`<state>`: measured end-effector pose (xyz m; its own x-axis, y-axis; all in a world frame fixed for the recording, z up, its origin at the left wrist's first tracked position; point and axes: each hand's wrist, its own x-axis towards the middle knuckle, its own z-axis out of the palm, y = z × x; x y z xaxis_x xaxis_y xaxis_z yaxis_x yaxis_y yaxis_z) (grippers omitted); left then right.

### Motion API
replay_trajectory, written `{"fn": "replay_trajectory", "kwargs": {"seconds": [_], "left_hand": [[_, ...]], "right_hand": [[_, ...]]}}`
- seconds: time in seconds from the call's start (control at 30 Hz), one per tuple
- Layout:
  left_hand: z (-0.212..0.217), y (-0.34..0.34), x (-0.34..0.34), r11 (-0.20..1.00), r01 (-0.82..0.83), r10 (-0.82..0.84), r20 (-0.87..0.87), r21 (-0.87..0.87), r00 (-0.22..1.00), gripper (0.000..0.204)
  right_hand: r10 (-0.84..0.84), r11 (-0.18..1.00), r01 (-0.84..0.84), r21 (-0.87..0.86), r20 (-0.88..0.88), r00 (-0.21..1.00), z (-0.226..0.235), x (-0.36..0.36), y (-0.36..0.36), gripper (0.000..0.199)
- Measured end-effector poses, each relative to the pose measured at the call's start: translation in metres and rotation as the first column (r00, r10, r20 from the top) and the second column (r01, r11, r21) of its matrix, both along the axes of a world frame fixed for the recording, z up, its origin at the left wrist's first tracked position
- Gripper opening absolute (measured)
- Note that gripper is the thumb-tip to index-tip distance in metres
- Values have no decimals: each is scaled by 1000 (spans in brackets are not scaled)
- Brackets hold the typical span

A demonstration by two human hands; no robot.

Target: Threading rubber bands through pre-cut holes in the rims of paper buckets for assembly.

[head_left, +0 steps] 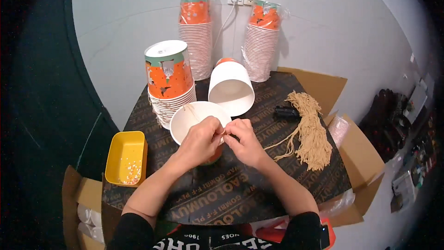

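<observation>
A large paper cup [182, 122], white inside, stands in front of me with its mouth tilted my way. A tan string [190, 110] hangs from the far part of its rim, inside the cup. At the near right rim my left hand [202, 140] is closed, thumb and fingers pinching a bit of string. Right against it, my right hand [244, 141] pinches the same spot between thumb and forefinger. The fingertips nearly meet and hide most of the string there. Below the hands, a little of the cup's coloured outside shows.
Behind stand a nested stack of orange-and-green cups [169, 78], a cup lying on its side [231, 88], and two wrapped cup stacks [196, 41] [262, 46]. A yellow bin [113, 157] with small beads is left; a tan string bundle [309, 134] and black object [286, 112] are right.
</observation>
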<state>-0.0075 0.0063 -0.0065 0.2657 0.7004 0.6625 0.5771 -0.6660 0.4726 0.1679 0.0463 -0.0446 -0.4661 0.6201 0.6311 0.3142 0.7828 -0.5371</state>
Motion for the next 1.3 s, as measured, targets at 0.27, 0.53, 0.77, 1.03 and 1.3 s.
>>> {"fn": "replay_trajectory", "kwargs": {"seconds": [0.27, 0.53, 0.77, 1.03, 1.3], "left_hand": [[-1, 2, -2, 1000, -1, 1, -31, -5, 1000, 18], [-1, 2, 0, 1000, 18, -18, -21, 8, 1000, 20], [1, 0, 0, 1000, 12, -11, 5, -28, 1000, 19], [-1, 6, -11, 938, 12, 41, 143, -347, 989, 11], [0, 9, -14, 888, -9, 120, 214, -460, 969, 14]], "right_hand": [[27, 977, -58, -205, -150, 988, 2, -2, 2, 9], [35, 996, -39, -86, -46, 998, 4, 0, 0, 14], [38, 982, -55, -181, -95, 995, 5, 2, 0, 9], [65, 940, -146, -310, -258, 964, -1, -6, 0, 9], [120, 943, -174, -284, -197, 973, 2, -1, 0, 4]]}}
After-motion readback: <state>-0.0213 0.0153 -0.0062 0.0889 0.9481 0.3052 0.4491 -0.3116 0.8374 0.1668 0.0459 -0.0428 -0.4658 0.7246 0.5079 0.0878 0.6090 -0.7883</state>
